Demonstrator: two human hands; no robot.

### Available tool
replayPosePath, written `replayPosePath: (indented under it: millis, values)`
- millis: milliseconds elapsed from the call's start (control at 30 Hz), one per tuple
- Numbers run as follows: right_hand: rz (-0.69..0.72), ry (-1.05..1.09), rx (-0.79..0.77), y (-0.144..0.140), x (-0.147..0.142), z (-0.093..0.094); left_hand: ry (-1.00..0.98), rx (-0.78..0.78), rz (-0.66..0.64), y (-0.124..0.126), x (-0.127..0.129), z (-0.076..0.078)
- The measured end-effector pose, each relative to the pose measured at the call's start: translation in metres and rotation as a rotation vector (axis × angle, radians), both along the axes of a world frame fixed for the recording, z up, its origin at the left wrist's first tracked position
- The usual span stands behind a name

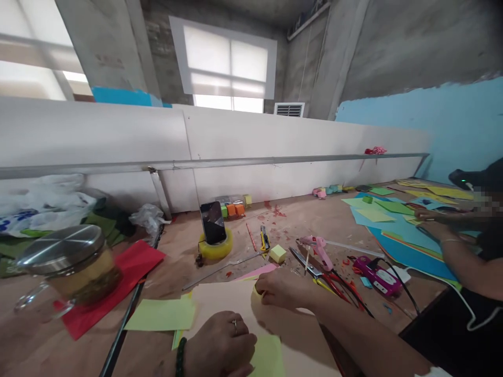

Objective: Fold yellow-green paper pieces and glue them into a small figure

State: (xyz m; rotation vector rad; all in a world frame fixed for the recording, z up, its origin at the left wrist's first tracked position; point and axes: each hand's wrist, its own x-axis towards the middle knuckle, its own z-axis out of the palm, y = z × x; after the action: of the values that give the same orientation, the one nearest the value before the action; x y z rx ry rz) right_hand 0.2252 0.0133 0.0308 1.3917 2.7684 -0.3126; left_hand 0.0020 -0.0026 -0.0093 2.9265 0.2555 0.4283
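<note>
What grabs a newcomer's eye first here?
Front and centre, the left hand and right hand press on a tan sheet lying among yellow-green papers. Left of them stands a glass jar with a metal lid on a red sheet. Behind, a phone is propped in a tape roll, with scissors and a pink glue gun at right.
</note>
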Motion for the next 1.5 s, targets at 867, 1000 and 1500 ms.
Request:
replayPosePath:
  millis: [867, 1000, 1500]
  values:
    - [-0.035, 0.308, 0.184, -0.115, 0.002, -0.002, 0.492, -0.056, 0.31, -0.06, 0.013, 0.045]
    - [-0.113, 0.398, 0.138, -0.133, -0.019, -0.031, 0.523, -0.039, 0.3, -0.064, 0.013, 0.037]
    - [-0.048, 0.377, 0.501, -0.115, 0.0, -0.054, 0.569, -0.127, 0.373, -0.062, 0.018, 0.045]
